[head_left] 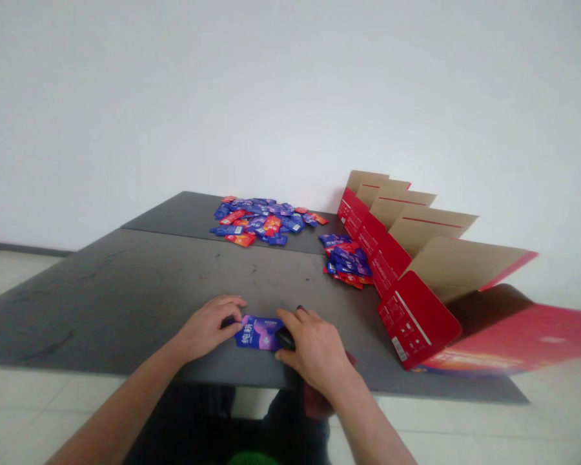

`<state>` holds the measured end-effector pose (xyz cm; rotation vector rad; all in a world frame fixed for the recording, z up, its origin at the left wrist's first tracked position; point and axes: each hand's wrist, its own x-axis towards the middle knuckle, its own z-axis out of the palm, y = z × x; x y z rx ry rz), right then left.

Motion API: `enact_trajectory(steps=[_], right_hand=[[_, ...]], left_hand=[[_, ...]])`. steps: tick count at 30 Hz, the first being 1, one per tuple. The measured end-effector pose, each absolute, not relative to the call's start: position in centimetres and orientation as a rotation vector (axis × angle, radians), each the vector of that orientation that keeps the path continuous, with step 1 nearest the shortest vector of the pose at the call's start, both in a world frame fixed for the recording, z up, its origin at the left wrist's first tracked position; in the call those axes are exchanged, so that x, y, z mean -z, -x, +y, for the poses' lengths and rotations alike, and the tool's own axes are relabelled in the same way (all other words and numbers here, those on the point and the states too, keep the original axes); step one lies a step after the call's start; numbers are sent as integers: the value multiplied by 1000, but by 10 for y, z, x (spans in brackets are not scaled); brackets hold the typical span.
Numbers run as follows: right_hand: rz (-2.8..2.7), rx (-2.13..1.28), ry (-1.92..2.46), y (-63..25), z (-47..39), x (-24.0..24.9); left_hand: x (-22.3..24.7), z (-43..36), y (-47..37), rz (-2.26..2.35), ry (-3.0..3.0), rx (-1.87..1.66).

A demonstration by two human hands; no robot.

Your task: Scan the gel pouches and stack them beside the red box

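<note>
A purple sachet point(259, 332) with white lettering and lilac round shapes lies flat near the front edge of the dark table point(140, 278). At its left end, the thumb and fingers of my left hand point(208, 329) are closed on the corner. My right hand point(314, 342) is curled over the sachet's right end, its fingers wrapped round a black object point(285, 337) whose kind I cannot make out. Under my right wrist, a reddish-brown item point(315, 402) shows at the table edge, mostly hidden.
A heap of purple and red-orange sachets point(266, 219) lies at the back. A smaller pile point(346, 259) sits beside a row of several red cartons point(416, 320) with raised brown flaps point(430, 223) along the right side. Behind stands a white wall point(252, 97).
</note>
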<state>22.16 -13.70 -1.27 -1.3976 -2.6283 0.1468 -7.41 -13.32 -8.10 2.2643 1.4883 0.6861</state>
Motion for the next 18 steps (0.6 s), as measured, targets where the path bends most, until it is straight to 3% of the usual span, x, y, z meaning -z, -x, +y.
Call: enact_trajectory(steps=[13,18], right_hand=[[-2665,-283,1418,-214,-127,24],[-2626,-309,1420,-214,-128,28]], left_hand=[[79,-137,72,1529,-2239,-660],[80,-149,90,1464,-2316,-480]])
